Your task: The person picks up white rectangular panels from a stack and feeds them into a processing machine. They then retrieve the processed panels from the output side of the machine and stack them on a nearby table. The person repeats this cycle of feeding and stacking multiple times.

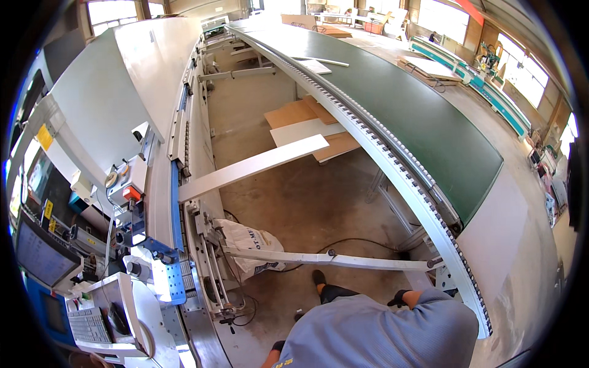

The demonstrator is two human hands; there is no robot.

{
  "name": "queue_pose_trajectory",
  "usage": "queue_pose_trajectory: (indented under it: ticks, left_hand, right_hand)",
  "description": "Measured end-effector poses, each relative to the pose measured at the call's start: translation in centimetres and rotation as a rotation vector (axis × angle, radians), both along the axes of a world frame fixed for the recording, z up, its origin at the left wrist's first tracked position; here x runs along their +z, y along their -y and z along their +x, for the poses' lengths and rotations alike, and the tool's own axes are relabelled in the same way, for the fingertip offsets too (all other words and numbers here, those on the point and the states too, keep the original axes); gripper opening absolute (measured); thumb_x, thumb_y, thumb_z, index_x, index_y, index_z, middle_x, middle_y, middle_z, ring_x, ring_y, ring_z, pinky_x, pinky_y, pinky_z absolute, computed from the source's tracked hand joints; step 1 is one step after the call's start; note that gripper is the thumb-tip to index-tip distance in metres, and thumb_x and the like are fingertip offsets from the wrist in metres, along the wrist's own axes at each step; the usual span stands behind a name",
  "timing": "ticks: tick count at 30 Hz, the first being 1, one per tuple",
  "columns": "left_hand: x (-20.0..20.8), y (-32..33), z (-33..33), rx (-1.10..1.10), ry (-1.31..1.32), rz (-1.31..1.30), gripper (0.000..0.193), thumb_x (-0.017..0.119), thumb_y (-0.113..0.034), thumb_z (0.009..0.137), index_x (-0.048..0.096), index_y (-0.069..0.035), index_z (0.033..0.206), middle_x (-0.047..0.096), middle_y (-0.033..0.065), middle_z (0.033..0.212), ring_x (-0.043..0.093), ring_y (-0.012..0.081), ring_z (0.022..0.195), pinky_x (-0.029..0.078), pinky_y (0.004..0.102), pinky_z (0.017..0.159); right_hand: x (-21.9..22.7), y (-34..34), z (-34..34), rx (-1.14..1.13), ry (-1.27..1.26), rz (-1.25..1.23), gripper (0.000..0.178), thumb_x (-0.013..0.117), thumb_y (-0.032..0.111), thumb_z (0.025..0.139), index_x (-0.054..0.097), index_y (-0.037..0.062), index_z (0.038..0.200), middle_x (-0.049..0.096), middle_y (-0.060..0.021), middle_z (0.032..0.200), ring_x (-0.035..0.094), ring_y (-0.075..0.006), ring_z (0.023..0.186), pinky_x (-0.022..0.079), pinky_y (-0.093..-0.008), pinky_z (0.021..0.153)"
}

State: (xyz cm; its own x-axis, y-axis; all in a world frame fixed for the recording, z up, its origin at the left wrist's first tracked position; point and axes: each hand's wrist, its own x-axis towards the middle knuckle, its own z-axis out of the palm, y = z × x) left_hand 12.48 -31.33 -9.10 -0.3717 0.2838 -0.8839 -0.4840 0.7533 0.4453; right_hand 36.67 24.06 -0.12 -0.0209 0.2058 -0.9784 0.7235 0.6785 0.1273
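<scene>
My right hand [400, 299], in a black glove, hangs by my right side near the white roller rail [423, 208]. Nothing shows in it, and its fingers look loose. Only a small part of my left hand [280, 346], also black-gloved, shows at the lower edge beside my grey shirt; its fingers are hidden. Ahead of me, a long narrow white panel [257, 165] sticks out from the machine [184, 141] on the left, across the gap toward the rail. Neither hand touches it. A white support bar [368, 262] spans the gap closer to me.
A green conveyor belt [423, 116] runs along the right, with white strips [316, 65] on it. Brown and white boards [307, 129] lie low in the gap. A white sack [251, 245] and dark cable [362, 240] are on the floor. A keyboard [89, 325] and monitor [43, 251] stand left.
</scene>
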Motion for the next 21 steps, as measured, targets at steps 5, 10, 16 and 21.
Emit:
queue_pose_trajectory:
  ticks: [5, 10, 16, 21]
  left_hand:
    - [1.5, 1.4, 1.5, 0.029, 0.065, -0.082, 0.034, 0.059, -0.020, 0.085, 0.062, -0.007, 0.117, 0.065, 0.0192, 0.111, 0.062, 0.0357, 0.103, 0.049, 0.0441, 0.086]
    - [3.6, 0.1, -1.0, 0.046, -0.008, -0.115, 0.035, 0.059, -0.020, 0.085, 0.062, -0.008, 0.118, 0.066, 0.0184, 0.111, 0.063, 0.0349, 0.103, 0.050, 0.0435, 0.085]
    - [-1.4, -2.8, -7.0, -1.472, -0.922, 0.016, 0.032, 0.057, -0.022, 0.086, 0.061, -0.016, 0.117, 0.069, 0.0081, 0.096, 0.066, 0.0236, 0.083, 0.052, 0.0374, 0.072]
    - [-1.2, -15.7, -5.2, -1.351, -1.003, -0.020, 0.033, 0.051, -0.028, 0.089, 0.062, -0.012, 0.116, 0.065, 0.0093, 0.111, 0.061, 0.0246, 0.105, 0.049, 0.0383, 0.089]
  right_hand:
    - [-3.2, 0.7, 3.1, -0.067, -0.250, 0.063, 0.072, 0.047, 0.075, 0.081, 0.076, 0.0095, 0.078, 0.069, -0.0130, 0.079, 0.065, -0.0302, 0.071, 0.052, -0.0426, 0.071]
    - [-5.3, -0.7, -3.9, 0.474, -0.954, 0.045, 0.058, 0.052, 0.063, 0.084, 0.072, 0.0094, 0.089, 0.071, -0.0131, 0.084, 0.065, -0.0313, 0.084, 0.051, -0.0390, 0.078]
    - [13.3, -3.1, -8.2, -0.221, -1.155, 0.119, 0.044, 0.060, 0.045, 0.087, 0.067, 0.0051, 0.104, 0.068, -0.0174, 0.099, 0.064, -0.0340, 0.093, 0.049, -0.0406, 0.082]
    - [18.1, -12.8, 0.8, -0.722, -1.420, 0.163, 0.040, 0.063, 0.038, 0.088, 0.065, 0.0017, 0.106, 0.066, -0.0088, 0.081, 0.063, -0.0181, 0.080, 0.050, -0.0349, 0.074]
